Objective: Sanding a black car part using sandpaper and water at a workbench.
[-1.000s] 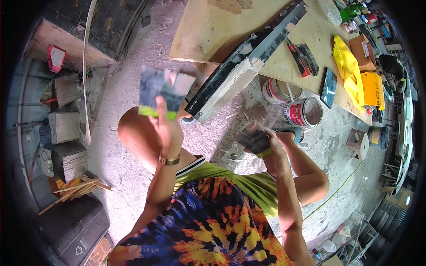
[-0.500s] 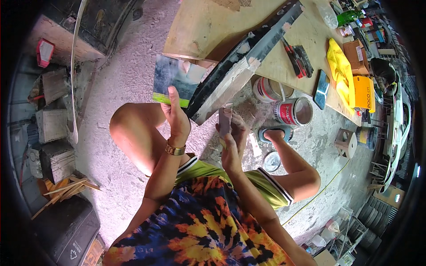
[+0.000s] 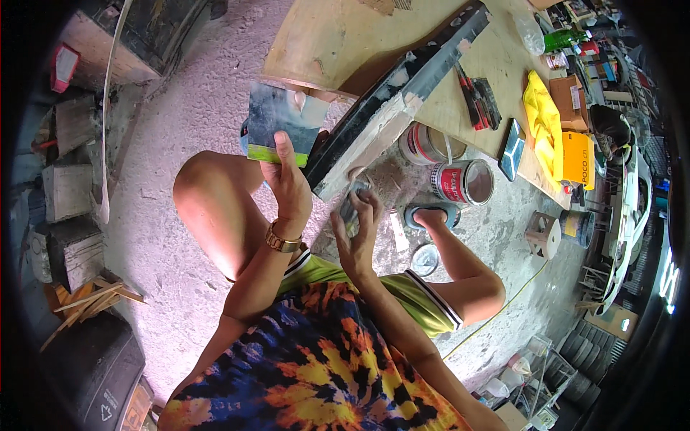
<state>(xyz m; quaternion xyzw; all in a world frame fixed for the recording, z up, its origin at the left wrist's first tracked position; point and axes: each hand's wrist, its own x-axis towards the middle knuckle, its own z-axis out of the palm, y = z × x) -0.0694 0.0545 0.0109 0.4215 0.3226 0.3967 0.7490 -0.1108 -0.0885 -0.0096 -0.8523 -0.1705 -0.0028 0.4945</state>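
Observation:
My left hand (image 3: 291, 187) is closed on a flat dark sheet with a green edge (image 3: 269, 118), thumb on top and the other fingers mostly hidden. A small pale dab of filler (image 3: 299, 102) lies near its far edge. Right beside it, the near end of a long black panel (image 3: 392, 93) slants away from me, with pale filler (image 3: 374, 140) smeared along its side. My right hand (image 3: 359, 241) is closed around a small greyish putty spreader (image 3: 348, 214), just below the panel's near end. The fingers partly cover the spreader.
A wooden table (image 3: 316, 43) supports the panel, red-and-black tools (image 3: 480, 100), a phone (image 3: 512, 149), a yellow cloth (image 3: 543, 118) and a yellow box (image 3: 577, 159). Two open cans (image 3: 460, 183) (image 3: 424, 144) stand below its edge. A round lid (image 3: 425, 260) lies on the floor near my foot.
My right hand has shifted slightly left and downward and turned, so the spreader now lies at a different angle. My left hand holds the sheet nearly still. The whole view has shifted a little.

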